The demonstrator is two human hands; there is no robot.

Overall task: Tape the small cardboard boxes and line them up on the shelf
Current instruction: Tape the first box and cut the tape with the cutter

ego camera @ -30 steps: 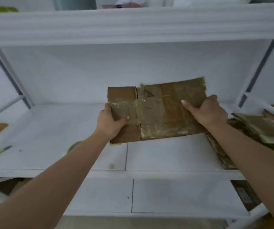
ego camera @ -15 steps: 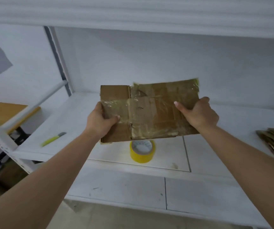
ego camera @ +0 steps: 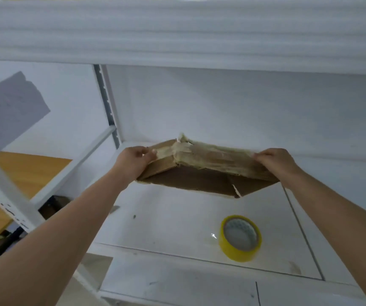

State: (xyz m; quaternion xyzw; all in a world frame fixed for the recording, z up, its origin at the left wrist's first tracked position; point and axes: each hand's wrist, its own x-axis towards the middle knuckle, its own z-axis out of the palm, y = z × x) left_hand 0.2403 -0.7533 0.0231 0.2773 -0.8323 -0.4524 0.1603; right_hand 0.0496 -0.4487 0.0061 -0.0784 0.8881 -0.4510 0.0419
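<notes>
Flattened box held over the shelf, one hand at each end

While both arms reach forward, the left hand (ego camera: 133, 160) grips the left end of a flattened brown cardboard box patched with old, wrinkled clear tape (ego camera: 201, 171), its fingers curled over the top edge. At the other end the right hand (ego camera: 277, 162) pinches the upper right edge, fingers bent down over the taped face. Held between the two hands, the box hangs in the air above the white shelf board (ego camera: 177, 217), tilted so that its taped side faces up and away and its plain brown underside shows. It sits towards the back of the shelf bay, near the white rear wall, without touching the board. Nearer the front edge, below and slightly right of the box, a roll of yellow packing tape (ego camera: 240, 238) lies on the board, well apart from both hands. On the left stands a white perforated metal upright (ego camera: 109, 107), and beyond it an orange-brown wooden surface (ego camera: 23, 173)
</notes>
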